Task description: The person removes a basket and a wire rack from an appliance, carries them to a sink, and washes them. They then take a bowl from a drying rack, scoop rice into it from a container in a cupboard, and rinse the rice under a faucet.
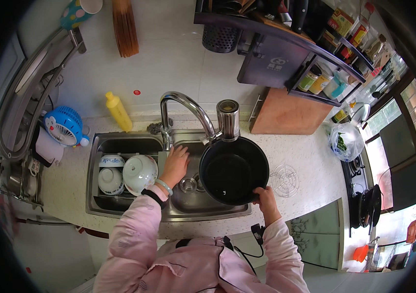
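My right hand [265, 202] grips the near right rim of a black cooking pot [230, 172], which I hold tilted over the right basin [189, 207] of a stainless steel double sink. A little liquid glints inside the pot. The spout of a chrome faucet [187, 98], fitted with a cylindrical filter [228, 121], reaches over the pot's far rim; I cannot make out running water. My left hand [176, 164] is at the foot of the faucet with fingers extended and nothing visibly held. Whether it touches the faucet is unclear. A drain strainer [188, 185] shows beside the pot.
Upturned bowls [140, 172] sit on a rack in the left basin. A yellow bottle [119, 111] and a blue fan [63, 126] stand behind and left. To the right are a round wire trivet [284, 180], a wooden cutting board [288, 113] and a bag of greens [345, 141].
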A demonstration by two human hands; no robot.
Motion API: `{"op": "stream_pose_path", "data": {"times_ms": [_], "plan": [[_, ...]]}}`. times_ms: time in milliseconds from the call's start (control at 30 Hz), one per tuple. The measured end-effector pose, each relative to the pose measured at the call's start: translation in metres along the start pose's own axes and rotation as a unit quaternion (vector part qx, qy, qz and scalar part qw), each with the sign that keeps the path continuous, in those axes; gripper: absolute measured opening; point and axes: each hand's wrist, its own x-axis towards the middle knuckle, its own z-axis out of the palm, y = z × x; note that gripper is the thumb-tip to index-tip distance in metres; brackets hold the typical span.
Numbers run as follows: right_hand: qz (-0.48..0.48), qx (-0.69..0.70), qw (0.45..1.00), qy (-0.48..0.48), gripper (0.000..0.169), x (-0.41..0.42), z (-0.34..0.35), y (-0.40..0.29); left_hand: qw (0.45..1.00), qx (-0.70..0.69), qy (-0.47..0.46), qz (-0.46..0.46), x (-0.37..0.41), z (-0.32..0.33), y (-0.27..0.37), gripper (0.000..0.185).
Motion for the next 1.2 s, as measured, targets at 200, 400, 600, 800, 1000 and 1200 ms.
{"op": "stream_pose_path", "data": {"times_ms": [200, 400, 600, 800, 1000, 1200], "plan": [[-0.024, -0.031, 0.999, 0.001, 0.017, 0.019, -0.004, -0.008, 0.995, -0.057, 0.064, -0.041, -0.007, -0.012, 0.022, 0.035], [-0.017, -0.071, 0.997, -0.018, 0.021, 0.033, -0.013, -0.005, 0.801, -0.497, -0.030, -0.333, -0.025, 0.022, 0.083, 0.058], [-0.012, -0.084, 0.995, -0.043, 0.017, 0.040, -0.023, -0.002, 0.661, -0.606, -0.117, -0.427, -0.042, 0.049, 0.102, 0.052], [-0.033, -0.182, 0.983, -0.013, 0.020, 0.040, -0.021, -0.014, 0.658, -0.601, -0.080, -0.446, -0.051, 0.056, 0.116, 0.040], [-0.286, -0.468, 0.828, 0.112, 0.038, 0.058, -0.027, -0.012, 0.697, -0.563, -0.059, -0.440, -0.049, 0.056, 0.129, 0.036], [-0.250, -0.486, 0.826, 0.137, 0.028, 0.067, -0.014, -0.012, 0.705, -0.544, -0.101, -0.445, -0.051, 0.054, 0.127, 0.043]]}}
